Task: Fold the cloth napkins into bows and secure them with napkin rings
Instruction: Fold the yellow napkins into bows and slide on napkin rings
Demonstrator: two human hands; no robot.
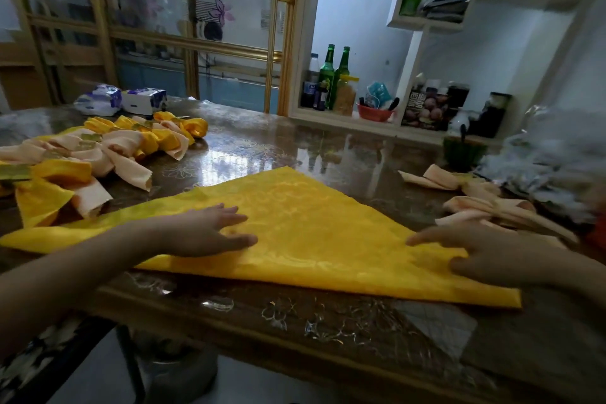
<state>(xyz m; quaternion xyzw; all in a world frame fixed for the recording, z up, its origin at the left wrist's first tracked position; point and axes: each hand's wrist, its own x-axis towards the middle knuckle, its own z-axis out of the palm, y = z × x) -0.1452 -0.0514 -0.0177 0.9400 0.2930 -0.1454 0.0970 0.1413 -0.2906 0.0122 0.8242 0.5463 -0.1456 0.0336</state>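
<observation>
A yellow napkin (pixel 311 226), folded into a wide triangle, lies flat on a glossy brown table (pixel 278 144), near its front edge and in the middle of the view. Its tip points to 12 o'clock, away from the person. Its long folded edge lies nearest the person and runs from 9 o'clock to about 4 o'clock, so the right corner sits lower in view than the left.

The left hand (pixel 210 233) lies palm down on the left half of the napkin. Its fingers are straight and close together and point toward 2 o'clock; the thumb is spread apart from them.

The right hand (pixel 475 252) rests on the napkin near its right-hand edge. Its forefinger is stretched out toward 9 o'clock, with the thumb apart below it. Blur hides the other fingers, and no pinch shows.

At 10 o'clock, a heap of yellow and peach bows (pixel 108 147) lies on the table, some banded with gold rings (pixel 89 137). At 3 o'clock, just beyond the right hand, lie peach bows (pixel 485 207). At 11 o'clock, behind the heap, sit two tissue packs (pixel 131 100). At 1 o'clock, green bottles (pixel 334 75) stand on a white shelf (pixel 328 116).
</observation>
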